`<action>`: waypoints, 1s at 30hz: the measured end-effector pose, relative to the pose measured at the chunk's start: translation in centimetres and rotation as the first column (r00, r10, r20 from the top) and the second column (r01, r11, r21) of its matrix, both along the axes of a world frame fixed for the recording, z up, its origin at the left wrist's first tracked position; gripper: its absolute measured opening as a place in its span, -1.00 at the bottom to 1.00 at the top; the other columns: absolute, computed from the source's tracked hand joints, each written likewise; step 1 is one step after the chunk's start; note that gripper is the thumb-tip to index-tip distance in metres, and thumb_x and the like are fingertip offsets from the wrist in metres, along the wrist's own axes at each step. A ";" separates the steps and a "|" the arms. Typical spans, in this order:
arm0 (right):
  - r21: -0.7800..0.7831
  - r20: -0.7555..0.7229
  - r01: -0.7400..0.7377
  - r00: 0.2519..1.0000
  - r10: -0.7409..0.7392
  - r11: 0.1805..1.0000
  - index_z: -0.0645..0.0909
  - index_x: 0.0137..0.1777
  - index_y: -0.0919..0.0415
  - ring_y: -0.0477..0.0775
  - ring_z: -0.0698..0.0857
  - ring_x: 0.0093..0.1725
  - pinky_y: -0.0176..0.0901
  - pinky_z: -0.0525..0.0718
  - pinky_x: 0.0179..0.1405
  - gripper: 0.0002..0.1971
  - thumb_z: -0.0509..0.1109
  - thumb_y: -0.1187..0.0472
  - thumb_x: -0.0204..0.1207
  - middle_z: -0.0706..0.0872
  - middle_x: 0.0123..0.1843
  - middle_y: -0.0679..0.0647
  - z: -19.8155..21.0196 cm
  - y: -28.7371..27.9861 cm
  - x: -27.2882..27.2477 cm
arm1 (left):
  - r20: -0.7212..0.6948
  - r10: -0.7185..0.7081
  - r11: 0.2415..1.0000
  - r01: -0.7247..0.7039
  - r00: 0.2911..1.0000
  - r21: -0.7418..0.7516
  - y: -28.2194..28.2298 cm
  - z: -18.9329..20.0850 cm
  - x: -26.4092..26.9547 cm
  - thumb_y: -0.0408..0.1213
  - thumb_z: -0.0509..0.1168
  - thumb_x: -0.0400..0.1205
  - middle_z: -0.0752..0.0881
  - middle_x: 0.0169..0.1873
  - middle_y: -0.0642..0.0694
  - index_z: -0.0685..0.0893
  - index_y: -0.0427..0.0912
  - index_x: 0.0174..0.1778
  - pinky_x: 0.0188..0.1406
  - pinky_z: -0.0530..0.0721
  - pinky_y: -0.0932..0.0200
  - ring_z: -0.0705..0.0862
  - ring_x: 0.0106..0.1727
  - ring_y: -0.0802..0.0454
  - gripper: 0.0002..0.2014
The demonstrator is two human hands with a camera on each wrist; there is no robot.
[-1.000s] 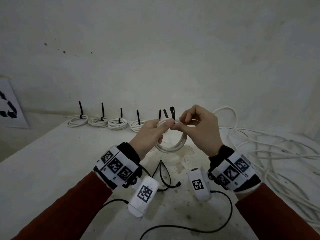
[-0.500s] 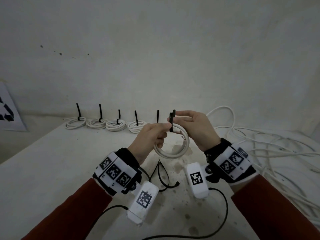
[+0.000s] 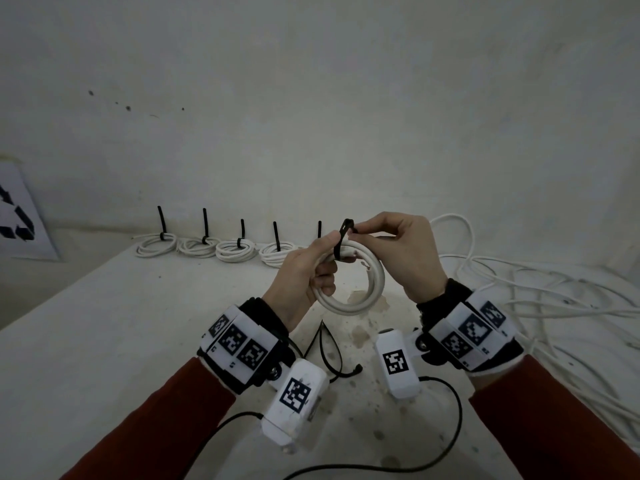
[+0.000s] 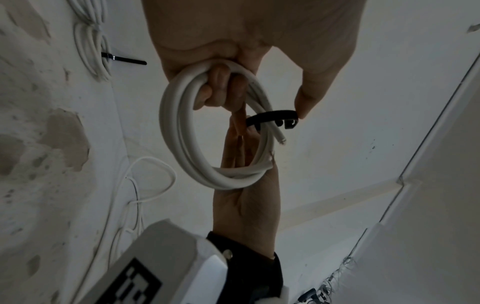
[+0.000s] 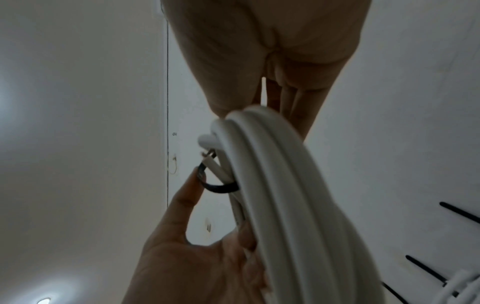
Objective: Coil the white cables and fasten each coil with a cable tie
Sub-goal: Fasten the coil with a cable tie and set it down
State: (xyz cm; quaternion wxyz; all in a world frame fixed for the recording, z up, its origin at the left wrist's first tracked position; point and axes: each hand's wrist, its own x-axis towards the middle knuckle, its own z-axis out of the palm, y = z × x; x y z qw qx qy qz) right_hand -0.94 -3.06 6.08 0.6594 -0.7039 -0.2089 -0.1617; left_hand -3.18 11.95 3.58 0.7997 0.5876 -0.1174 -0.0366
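My left hand (image 3: 325, 261) grips a white cable coil (image 3: 353, 303) above the table, its fingers (image 4: 221, 86) curled through the ring. A black cable tie (image 3: 344, 237) loops round the coil's top strands. My right hand (image 3: 362, 232) pinches the tie's upper end from the right. In the left wrist view the left thumb touches the tie (image 4: 272, 117) beside the cable's cut end. The right wrist view shows the coil (image 5: 272, 185) close up, with the tie (image 5: 221, 187) curving round it. Whether the tie is locked is unclear.
Several tied coils (image 3: 235, 251) with upright black tie tails stand in a row along the table's back edge. A tangle of loose white cable (image 3: 519, 289) covers the right side. Spare black ties (image 3: 329, 351) lie below my hands. A printed sheet (image 3: 17, 216) leans at far left.
The tie stood upright against the coil half a second ago; now it bends over the coil's top. The right hand has shifted to pinch its end, and the coil faces me more openly.
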 end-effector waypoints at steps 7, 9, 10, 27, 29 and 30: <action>0.019 0.028 -0.015 1.000 0.015 1.000 0.77 -0.27 0.21 0.11 0.81 -0.33 -0.20 0.73 -0.29 -0.90 0.61 0.39 0.34 0.83 -0.29 0.11 0.1 -0.1 -0.1 | -0.009 0.029 1.000 -0.030 1.000 -0.006 -0.3 0.1 0.0 0.07 0.28 0.45 0.31 -0.63 0.12 0.69 -0.27 -0.21 -0.55 0.27 0.31 0.16 -0.58 0.17 -0.59; 0.024 0.036 -0.021 0.999 0.020 0.999 0.78 -0.26 0.22 0.11 0.82 -0.33 -0.21 0.73 -0.30 -0.91 0.61 0.38 0.34 0.84 -0.28 0.10 0.0 -0.2 -0.2 | -0.026 0.036 0.999 -0.036 0.999 0.004 -0.2 0.1 0.1 0.09 0.28 0.43 0.24 -0.60 0.08 0.71 -0.27 -0.23 -0.55 0.26 0.29 0.14 -0.57 0.15 -0.58; 0.021 0.039 -0.020 0.999 0.019 1.000 0.78 -0.25 0.22 0.11 0.82 -0.32 -0.20 0.73 -0.29 -0.92 0.61 0.37 0.34 0.84 -0.28 0.10 0.0 -0.2 -0.2 | -0.034 0.036 0.999 -0.035 0.999 0.012 -0.2 0.1 0.1 0.09 0.28 0.43 0.24 -0.59 0.07 0.71 -0.27 -0.22 -0.53 0.23 0.28 0.14 -0.56 0.14 -0.57; 0.008 0.195 -0.002 0.981 0.001 1.000 0.79 -0.19 0.15 0.11 0.82 -0.20 -0.15 0.75 -0.17 -0.87 0.57 0.40 0.39 0.84 -0.23 0.09 -0.9 -0.2 0.0 | -0.066 0.022 0.996 -0.016 0.998 0.093 -0.2 0.9 0.1 0.15 0.32 0.30 0.25 -0.60 0.08 0.55 -0.21 -0.24 -0.56 0.27 0.28 0.16 -0.60 0.14 -0.55; 0.005 0.204 -0.005 0.979 0.003 1.000 0.79 -0.18 0.15 0.09 0.82 -0.20 -0.14 0.75 -0.19 -0.87 0.57 0.40 0.39 0.84 -0.23 0.09 -0.9 -0.2 -0.1 | -0.067 0.032 0.994 -0.025 0.997 0.104 -0.2 0.9 0.1 0.12 0.30 0.34 0.24 -0.59 0.06 0.54 -0.17 -0.33 -0.54 0.27 0.26 0.16 -0.61 0.14 -0.63; -0.002 0.211 -0.003 0.977 0.003 1.000 0.79 -0.18 0.14 0.07 0.82 -0.21 -0.16 0.74 -0.21 -0.87 0.57 0.39 0.40 0.83 -0.23 0.08 -0.9 -0.2 -0.1 | -0.065 0.035 0.994 -0.028 0.997 0.107 -0.2 0.9 0.1 0.12 0.32 0.32 0.24 -0.59 0.06 0.54 -0.13 -0.39 -0.54 0.26 0.26 0.17 -0.62 0.14 -0.65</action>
